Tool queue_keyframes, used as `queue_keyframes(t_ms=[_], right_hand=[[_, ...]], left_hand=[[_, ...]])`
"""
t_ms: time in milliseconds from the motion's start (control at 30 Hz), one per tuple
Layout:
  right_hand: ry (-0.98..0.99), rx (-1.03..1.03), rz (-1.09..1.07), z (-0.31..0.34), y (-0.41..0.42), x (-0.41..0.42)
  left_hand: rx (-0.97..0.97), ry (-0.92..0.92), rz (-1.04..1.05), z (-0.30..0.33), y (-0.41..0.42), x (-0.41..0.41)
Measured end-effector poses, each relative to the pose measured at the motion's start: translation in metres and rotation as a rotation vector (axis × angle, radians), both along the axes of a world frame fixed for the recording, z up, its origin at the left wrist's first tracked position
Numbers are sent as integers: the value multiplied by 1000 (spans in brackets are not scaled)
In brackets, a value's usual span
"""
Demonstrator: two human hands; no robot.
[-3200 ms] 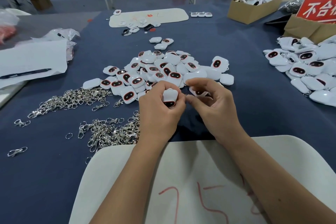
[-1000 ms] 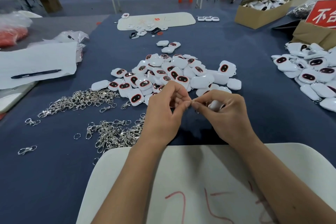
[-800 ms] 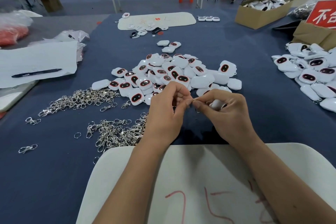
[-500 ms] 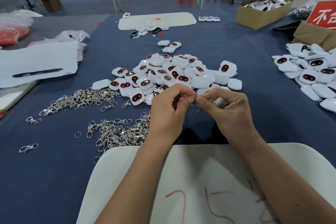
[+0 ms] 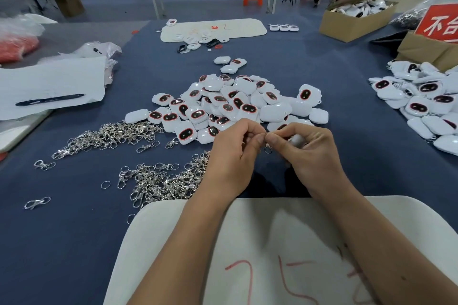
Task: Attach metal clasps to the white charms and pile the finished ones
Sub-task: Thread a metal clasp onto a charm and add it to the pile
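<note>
A blue cloth-covered table (image 5: 74, 242) fills a workshop, a white board (image 5: 285, 242) with red marks lying at its near edge under a person's forearms. At the centre sits a heap of white charms (image 5: 230, 104) with dark oval windows; a second pile of charms (image 5: 421, 104) spreads along the right side, below a cardboard box (image 5: 352, 22) and a red sign (image 5: 438, 23). Loose metal clasps (image 5: 153, 181) lie in two silvery drifts left of the hands. On a sheet of paper (image 5: 49, 82) at far left rests a black pen (image 5: 49, 99). The left hand (image 5: 233, 158) and right hand (image 5: 309, 153) meet fingertip to fingertip just in front of the heap, both pinching one small clasp ring (image 5: 267, 150) between them. A single charm (image 5: 296, 140) is curled in the right hand's fingers, mostly hidden.
</note>
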State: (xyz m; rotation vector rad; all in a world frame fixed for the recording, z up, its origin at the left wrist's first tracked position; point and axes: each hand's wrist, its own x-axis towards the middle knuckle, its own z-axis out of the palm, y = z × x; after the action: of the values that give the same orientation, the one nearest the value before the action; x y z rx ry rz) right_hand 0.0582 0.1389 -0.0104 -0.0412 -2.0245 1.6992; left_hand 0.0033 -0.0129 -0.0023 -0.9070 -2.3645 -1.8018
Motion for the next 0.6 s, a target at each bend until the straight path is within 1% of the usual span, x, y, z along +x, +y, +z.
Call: queue_keyframes(t_ms=[133,167,267,300,333,400,500,600], right_hand=[[14,67,-50,1,-1,-1],[1,48,-78,0,-1,-2],[-85,-254,-97,-2,1,-5],[-106,-282,-96,-1,2,-5],[-128,-235,-94,-1,3,-4],[-136,-80,-55,0,4,-3],[-104,61,-15,1,0,-2],[-63,193,7,2,-2,-1]], left_hand=[[-89,110,33,-1,2,2],[-120,138,39,-2,2,1],[-198,199,48,-6,2,1],[-217,217,44,-6,1,1],[-230,228,39,-6,1,1],[-216,202,45,-5,3,1],[-133,114,99,-2,2,-1],[-50,70,113,1,-1,-3]])
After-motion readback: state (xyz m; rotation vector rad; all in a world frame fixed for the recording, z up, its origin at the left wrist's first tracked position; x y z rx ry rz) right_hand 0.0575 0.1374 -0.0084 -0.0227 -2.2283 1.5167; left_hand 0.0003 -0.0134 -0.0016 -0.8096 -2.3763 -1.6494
